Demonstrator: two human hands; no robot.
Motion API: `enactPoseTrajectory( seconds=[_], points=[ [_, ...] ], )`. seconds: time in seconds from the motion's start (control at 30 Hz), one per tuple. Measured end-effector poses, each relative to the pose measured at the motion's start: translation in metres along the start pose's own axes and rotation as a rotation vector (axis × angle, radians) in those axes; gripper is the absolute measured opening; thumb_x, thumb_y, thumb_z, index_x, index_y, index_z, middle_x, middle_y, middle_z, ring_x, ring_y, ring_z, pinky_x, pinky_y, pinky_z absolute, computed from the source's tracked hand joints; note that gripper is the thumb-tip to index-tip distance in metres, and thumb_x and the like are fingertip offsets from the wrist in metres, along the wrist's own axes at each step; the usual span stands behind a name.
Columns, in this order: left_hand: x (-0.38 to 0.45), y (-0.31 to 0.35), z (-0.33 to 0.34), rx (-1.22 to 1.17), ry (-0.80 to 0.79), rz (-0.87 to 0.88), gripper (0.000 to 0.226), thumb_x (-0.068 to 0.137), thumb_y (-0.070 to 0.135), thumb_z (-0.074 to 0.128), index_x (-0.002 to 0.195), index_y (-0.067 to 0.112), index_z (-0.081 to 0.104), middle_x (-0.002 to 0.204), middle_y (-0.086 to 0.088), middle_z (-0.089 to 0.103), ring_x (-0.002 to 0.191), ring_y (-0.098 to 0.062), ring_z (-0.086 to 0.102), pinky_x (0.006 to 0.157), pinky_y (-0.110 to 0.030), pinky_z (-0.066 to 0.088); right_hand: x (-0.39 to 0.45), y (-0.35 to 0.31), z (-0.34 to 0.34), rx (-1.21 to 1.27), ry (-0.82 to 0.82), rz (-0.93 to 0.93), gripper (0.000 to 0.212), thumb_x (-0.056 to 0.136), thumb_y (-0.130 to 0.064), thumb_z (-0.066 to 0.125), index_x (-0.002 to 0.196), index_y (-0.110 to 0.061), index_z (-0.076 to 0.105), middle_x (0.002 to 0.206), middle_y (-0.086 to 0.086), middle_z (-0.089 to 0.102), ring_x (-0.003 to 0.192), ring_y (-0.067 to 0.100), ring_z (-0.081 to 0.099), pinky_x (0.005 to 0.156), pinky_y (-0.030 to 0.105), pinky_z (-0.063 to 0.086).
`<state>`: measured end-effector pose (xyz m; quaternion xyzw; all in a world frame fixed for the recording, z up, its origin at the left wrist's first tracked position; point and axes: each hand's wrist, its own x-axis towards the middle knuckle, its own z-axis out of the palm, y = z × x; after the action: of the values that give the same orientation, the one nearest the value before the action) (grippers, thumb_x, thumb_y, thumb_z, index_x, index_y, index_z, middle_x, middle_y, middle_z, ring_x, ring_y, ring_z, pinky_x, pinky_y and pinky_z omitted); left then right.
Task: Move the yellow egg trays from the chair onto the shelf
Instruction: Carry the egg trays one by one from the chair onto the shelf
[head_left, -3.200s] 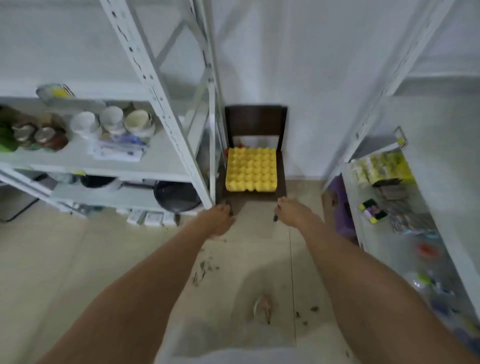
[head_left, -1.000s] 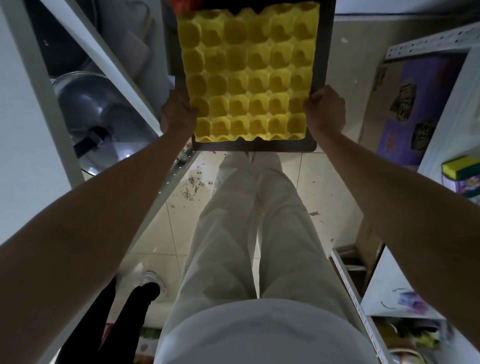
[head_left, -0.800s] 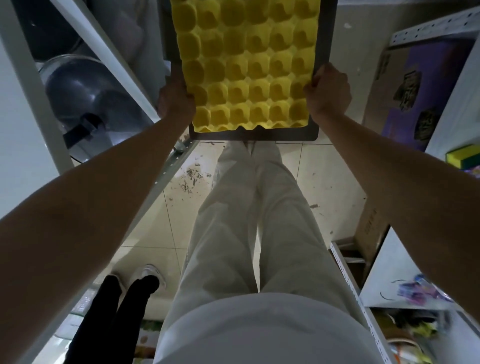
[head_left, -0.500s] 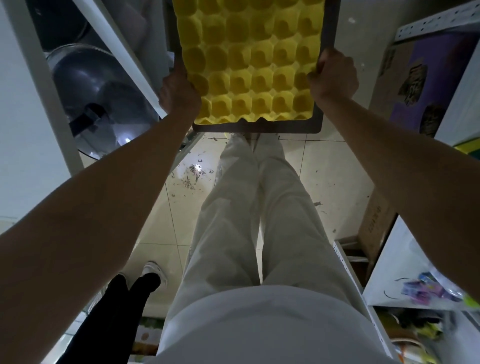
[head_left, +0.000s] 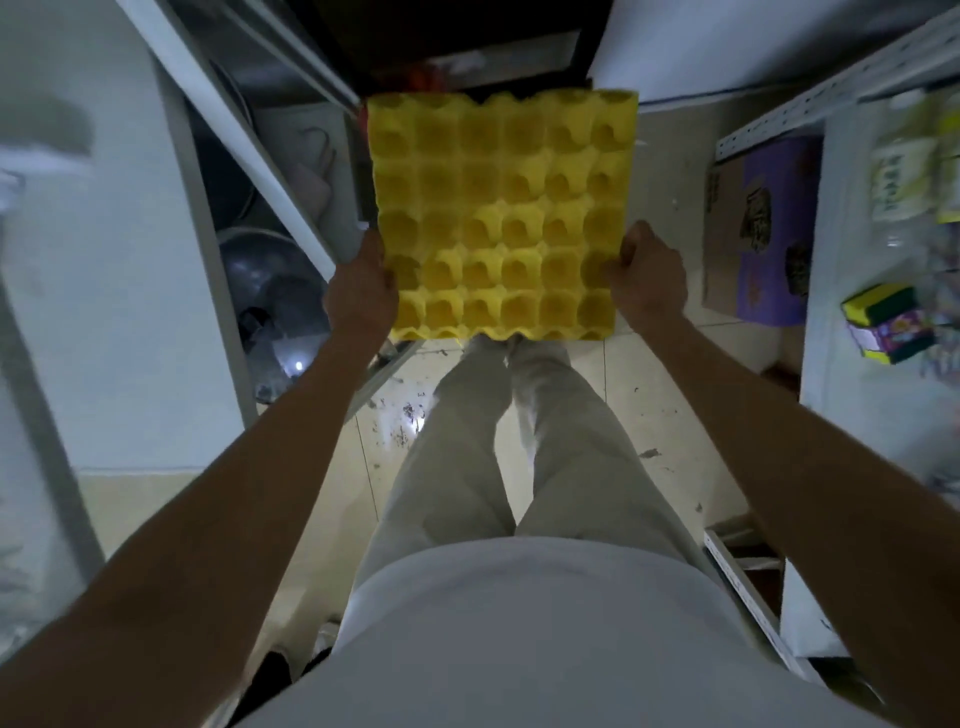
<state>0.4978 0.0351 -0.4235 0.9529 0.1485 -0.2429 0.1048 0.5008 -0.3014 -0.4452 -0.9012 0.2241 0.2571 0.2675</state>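
Note:
The yellow egg trays (head_left: 501, 208) fill the upper middle of the view, held flat above my legs. My left hand (head_left: 361, 291) grips their left edge and my right hand (head_left: 647, 280) grips their right edge, both near the front corners. The dark chair (head_left: 457, 36) lies beyond the trays at the top; the trays hide its seat. A white metal shelf (head_left: 130, 291) stands to my left and another white shelf (head_left: 878, 415) to my right.
Metal pots and lids (head_left: 265, 280) sit low in the left shelf behind a slanted brace (head_left: 249, 150). A purple cardboard box (head_left: 763, 228) stands on the floor at right. Small packets and a sponge (head_left: 883, 322) lie on the right shelf. Debris dots the tiled floor (head_left: 395, 431).
Both hands took hold of the trays' sides and lifted them off the chair seat toward me. The dark seat rim no longer frames the trays.

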Motion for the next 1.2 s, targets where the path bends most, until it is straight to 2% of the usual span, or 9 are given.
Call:
enactPoseTrajectory(
  seconds=[0.13, 0.27, 0.43, 0.47, 0.6, 0.73, 0.97, 1.07, 1.2],
  points=[
    [-0.021, 0.035, -0.021, -0.265, -0.1, 0.05, 0.037, 0.099, 0.007, 0.046, 0.136, 0.001, 0.042, 0.113, -0.027, 0.062, 0.101, -0.043, 0.065, 0.083, -0.053, 0.055, -0.047, 0.028, -0.036, 0.255, 0.113, 0.035, 0.02, 0.084, -0.019, 0.065, 0.091, -0.006, 0.052, 0.076, 0.007, 0.054, 0.073, 0.033, 0.059, 0.062, 0.044, 0.049],
    [-0.055, 0.091, -0.043, -0.464, -0.228, 0.067, 0.023, 0.097, 0.005, 0.049, 0.118, 0.001, 0.041, 0.096, -0.019, 0.049, 0.085, -0.028, 0.05, 0.075, -0.043, 0.043, -0.106, 0.055, -0.079, 0.457, 0.255, 0.157, 0.027, 0.082, -0.011, 0.067, 0.08, -0.015, 0.041, 0.068, -0.004, 0.043, 0.066, 0.022, 0.048, 0.059, 0.037, 0.039],
    [-0.097, 0.118, -0.058, -0.563, -0.35, -0.008, 0.048, 0.103, 0.014, 0.051, 0.149, 0.009, 0.04, 0.123, -0.008, 0.057, 0.105, -0.028, 0.057, 0.089, -0.041, 0.049, -0.19, 0.065, -0.096, 0.544, 0.34, 0.333, 0.039, 0.083, -0.013, 0.068, 0.07, -0.026, 0.033, 0.062, -0.008, 0.037, 0.055, 0.011, 0.041, 0.054, 0.03, 0.03],
    [-0.122, 0.156, -0.058, -0.58, -0.44, 0.139, 0.044, 0.103, 0.014, 0.051, 0.146, 0.011, 0.046, 0.125, -0.006, 0.059, 0.109, -0.027, 0.058, 0.095, -0.044, 0.051, -0.236, 0.09, -0.117, 0.634, 0.48, 0.472, 0.037, 0.083, -0.016, 0.068, 0.07, -0.03, 0.036, 0.064, -0.009, 0.042, 0.058, 0.012, 0.045, 0.054, 0.031, 0.033],
    [-0.151, 0.214, -0.07, -0.528, -0.496, 0.302, 0.016, 0.098, 0.009, 0.053, 0.098, 0.01, 0.068, 0.09, -0.005, 0.069, 0.083, -0.026, 0.064, 0.078, -0.043, 0.056, -0.31, 0.107, -0.134, 0.974, 0.587, 0.681, 0.008, 0.089, -0.031, 0.066, 0.083, -0.027, 0.065, 0.08, -0.002, 0.067, 0.076, 0.018, 0.064, 0.063, 0.031, 0.05],
    [-0.215, 0.254, -0.085, -0.374, -0.465, 0.485, 0.035, 0.094, 0.015, 0.057, 0.062, 0.023, 0.046, 0.054, 0.009, 0.046, 0.052, -0.012, 0.043, 0.052, -0.026, 0.034, -0.395, 0.13, -0.141, 1.074, 0.681, 0.756, 0.019, 0.093, -0.022, 0.061, 0.084, -0.009, 0.069, 0.083, 0.017, 0.07, 0.076, 0.032, 0.066, 0.065, 0.035, 0.049],
    [-0.286, 0.318, -0.12, -0.347, -0.405, 0.769, 0.026, 0.097, 0.006, 0.056, 0.088, 0.029, 0.064, 0.085, 0.008, 0.068, 0.087, -0.026, 0.068, 0.073, -0.033, 0.05, -0.43, 0.182, -0.195, 0.916, 0.646, 0.645, 0.024, 0.091, -0.01, 0.067, 0.097, -0.033, 0.07, 0.094, -0.006, 0.074, 0.09, 0.019, 0.068, 0.087, 0.043, 0.055],
    [-0.305, 0.35, -0.139, -0.325, -0.388, 0.864, 0.034, 0.098, 0.005, 0.052, 0.118, 0.028, 0.064, 0.111, 0.004, 0.072, 0.104, -0.022, 0.068, 0.095, -0.04, 0.055, -0.417, 0.202, -0.218, 0.822, 0.656, 0.635, 0.022, 0.093, -0.018, 0.071, 0.076, -0.031, 0.066, 0.072, -0.014, 0.069, 0.071, 0.01, 0.065, 0.068, 0.033, 0.048],
    [-0.309, 0.386, -0.151, -0.281, -0.341, 0.856, 0.017, 0.099, 0.009, 0.052, 0.104, 0.018, 0.065, 0.093, -0.002, 0.07, 0.087, -0.023, 0.067, 0.076, -0.033, 0.053, -0.406, 0.217, -0.248, 0.805, 0.639, 0.65, 0.005, 0.093, -0.025, 0.07, 0.098, -0.025, 0.067, 0.083, 0.003, 0.07, 0.079, 0.024, 0.065, 0.077, 0.037, 0.051]
  ],
)
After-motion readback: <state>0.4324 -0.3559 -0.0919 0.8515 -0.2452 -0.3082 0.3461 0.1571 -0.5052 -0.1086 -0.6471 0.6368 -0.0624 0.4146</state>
